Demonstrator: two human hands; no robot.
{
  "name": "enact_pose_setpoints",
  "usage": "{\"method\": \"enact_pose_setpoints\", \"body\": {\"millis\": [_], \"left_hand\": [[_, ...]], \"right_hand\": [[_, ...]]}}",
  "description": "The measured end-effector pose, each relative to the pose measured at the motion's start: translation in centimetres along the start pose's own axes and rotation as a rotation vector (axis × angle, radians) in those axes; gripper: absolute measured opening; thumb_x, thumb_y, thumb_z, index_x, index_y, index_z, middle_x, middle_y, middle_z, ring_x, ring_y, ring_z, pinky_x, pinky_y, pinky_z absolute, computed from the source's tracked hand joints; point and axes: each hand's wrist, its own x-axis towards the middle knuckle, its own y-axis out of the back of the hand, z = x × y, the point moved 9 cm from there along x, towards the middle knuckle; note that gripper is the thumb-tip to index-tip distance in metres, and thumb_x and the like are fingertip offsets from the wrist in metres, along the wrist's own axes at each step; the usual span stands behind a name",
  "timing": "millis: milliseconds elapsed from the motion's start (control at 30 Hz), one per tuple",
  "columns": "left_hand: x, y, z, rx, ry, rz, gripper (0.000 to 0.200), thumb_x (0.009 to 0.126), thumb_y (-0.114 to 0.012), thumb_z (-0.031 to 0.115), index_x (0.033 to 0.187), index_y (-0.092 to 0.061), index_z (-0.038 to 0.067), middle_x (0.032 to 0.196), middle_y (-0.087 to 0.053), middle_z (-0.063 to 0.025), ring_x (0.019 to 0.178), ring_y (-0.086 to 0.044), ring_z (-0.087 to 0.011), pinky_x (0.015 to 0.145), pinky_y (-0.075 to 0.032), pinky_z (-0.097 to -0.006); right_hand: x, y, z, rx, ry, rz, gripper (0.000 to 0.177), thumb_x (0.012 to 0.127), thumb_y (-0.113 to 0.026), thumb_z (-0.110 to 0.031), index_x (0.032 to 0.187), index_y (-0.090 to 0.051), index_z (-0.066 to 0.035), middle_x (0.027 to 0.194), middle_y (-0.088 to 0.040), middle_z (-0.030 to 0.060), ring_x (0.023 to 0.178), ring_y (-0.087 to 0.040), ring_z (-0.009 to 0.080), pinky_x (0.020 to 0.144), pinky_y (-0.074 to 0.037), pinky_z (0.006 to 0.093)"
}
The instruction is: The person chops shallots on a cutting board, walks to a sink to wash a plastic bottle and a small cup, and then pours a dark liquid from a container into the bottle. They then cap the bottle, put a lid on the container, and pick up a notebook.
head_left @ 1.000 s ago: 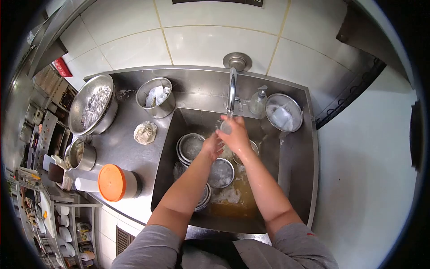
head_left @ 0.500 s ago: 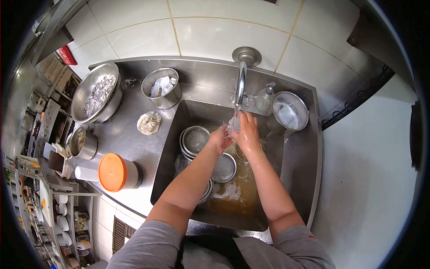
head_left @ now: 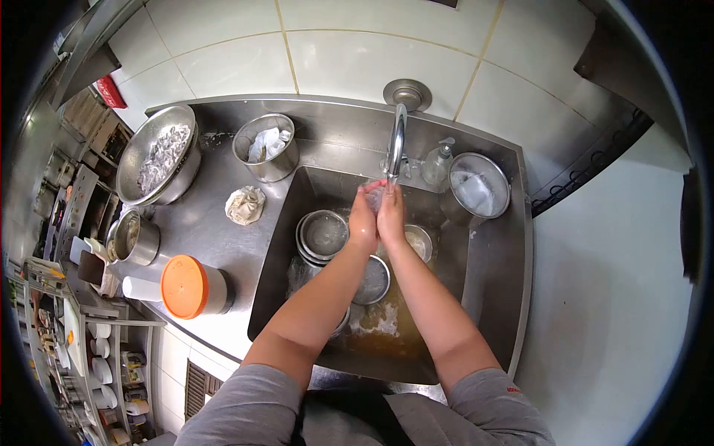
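- the left hand (head_left: pixel 362 217) and the right hand (head_left: pixel 390 214) are side by side, close together, right under the tap (head_left: pixel 399 137).
- the fingers of both hands look bent, like a cup. something pale and shiny shows between them. it may be water, but i can't tell if they have hold of a thing.
- the tap's end is just above the hands, over the back of the sink (head_left: pixel 487 297).
- the step now looks like a rinse under the tap.
- a next move calls for care: the tap is very near the fingers, and metal things are close below.
- down in the sink are a stack of bowls (head_left: pixel 326 233), a round pan (head_left: pixel 372 285) partly behind the left arm, and a small bowl (head_left: pixel 419 242) by the right arm.
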Motion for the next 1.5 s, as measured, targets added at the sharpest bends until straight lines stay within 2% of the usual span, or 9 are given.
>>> {"method": "enact_pose_setpoints", "body": {"millis": [167,333,433,500,800,933,1000,1200,1500], "left_hand": [[0.8,-2.8,-3.1,-0.518,0.423,-0.196,0.051,0.105,-0.035,0.052,0.132,-0.053,0.013,0.131,-0.058,-0.0081,0.119,-0.055,-0.0222,0.103,-0.044,-0.0384],[1.2,-3.9,-6.7,-0.521,0.650,-0.190,0.033,0.105,-0.039,0.041,0.098,-0.057,0.014,0.110,-0.062,-0.0091,0.106,-0.060,-0.0236,0.095,-0.048,-0.0415],[3.9,-5.2,-6.5,-0.808,0.500,-0.442,0.028,0.104,-0.041,0.034,0.092,-0.054,0.013,0.104,-0.062,-0.0096,0.101,-0.060,-0.0230,0.091,-0.048,-0.0410],[3.5,-6.6,-4.2,-1.039,0.455,-0.652,0.027,0.103,-0.042,0.033,0.096,-0.056,0.012,0.105,-0.062,-0.0094,0.101,-0.060,-0.0222,0.091,-0.048,-0.0405],[2.2,-1.9,-1.6,-0.008,0.015,-0.079,0.067,0.100,-0.049,0.049,0.144,-0.038,0.001,0.144,-0.045,-0.0191,0.135,-0.039,-0.0265,0.112,-0.030,-0.0359],[-1.3,0.5,-2.2,-0.080,0.473,-0.012,0.066,0.100,-0.044,0.052,0.144,-0.040,0.002,0.146,-0.042,-0.0211,0.138,-0.038,-0.0304,0.115,-0.027,-0.0351],[-2.8,1.4,-3.0,-0.018,0.449,-0.217,0.068,0.100,-0.043,0.055,0.147,-0.040,0.006,0.153,-0.034,-0.0237,0.145,-0.030,-0.0335,0.116,-0.026,-0.0418],[-13.9,10.6,3.0,1.371,-0.117,-0.319,0.055,0.091,-0.063,0.044,0.138,-0.053,0.017,0.158,-0.025,-0.0197,0.144,-0.028,-0.0403,0.115,-0.027,-0.0558],[-25.8,25.1,18.9,1.459,-0.636,-0.250,0.052,0.074,-0.081,0.023,0.123,-0.066,0.020,0.152,-0.037,-0.0147,0.141,-0.033,-0.0413,0.112,-0.033,-0.0559]], "right_hand": [[-2.6,0.6,-12.8,-0.372,0.630,-0.071,0.022,0.096,-0.055,-0.014,0.109,-0.060,0.003,0.106,-0.062,0.0237,0.098,-0.061,0.0393,0.087,-0.049,0.0430],[0.6,1.7,-7.3,0.110,-0.080,-0.045,0.021,0.098,-0.060,-0.017,0.107,-0.069,0.000,0.076,-0.071,0.0088,0.069,-0.067,0.0162,0.070,-0.053,0.0344],[0.1,1.6,-8.5,-0.157,0.060,-0.141,0.023,0.098,-0.059,-0.019,0.108,-0.067,-0.001,0.085,-0.071,0.0097,0.081,-0.067,0.0191,0.077,-0.052,0.0345],[-2.5,1.2,-14.6,-0.477,0.959,-0.141,0.025,0.099,-0.057,-0.022,0.109,-0.065,-0.001,0.099,-0.069,0.0115,0.097,-0.064,0.0210,0.085,-0.048,0.0343],[-1.5,-0.4,-6.5,0.501,-0.292,-0.087,0.027,0.099,-0.055,-0.022,0.118,-0.059,-0.004,0.118,-0.055,0.0148,0.110,-0.055,0.0248,0.092,-0.045,0.0357],[-1.7,0.0,-9.6,-0.662,0.400,-0.176,0.034,0.095,-0.061,-0.018,0.126,-0.057,-0.005,0.127,-0.046,0.0188,0.120,-0.049,0.0295,0.095,-0.044,0.0392],[-1.1,0.4,-7.6,-0.489,0.248,-0.241,0.040,0.087,-0.069,-0.015,0.124,-0.057,-0.002,0.122,-0.050,0.0209,0.115,-0.053,0.0354,0.095,-0.044,0.0424],[-2.0,0.3,-11.5,-0.678,0.531,-0.139,0.054,0.076,-0.080,-0.024,0.120,-0.059,-0.001,0.115,-0.059,0.0237,0.107,-0.057,0.0420,0.092,-0.046,0.0471],[-1.2,0.8,-7.3,-0.827,0.462,-0.207,0.063,0.077,-0.078,-0.034,0.129,-0.059,-0.003,0.126,-0.058,0.0251,0.112,-0.058,0.0389,0.099,-0.044,0.0444]]}}
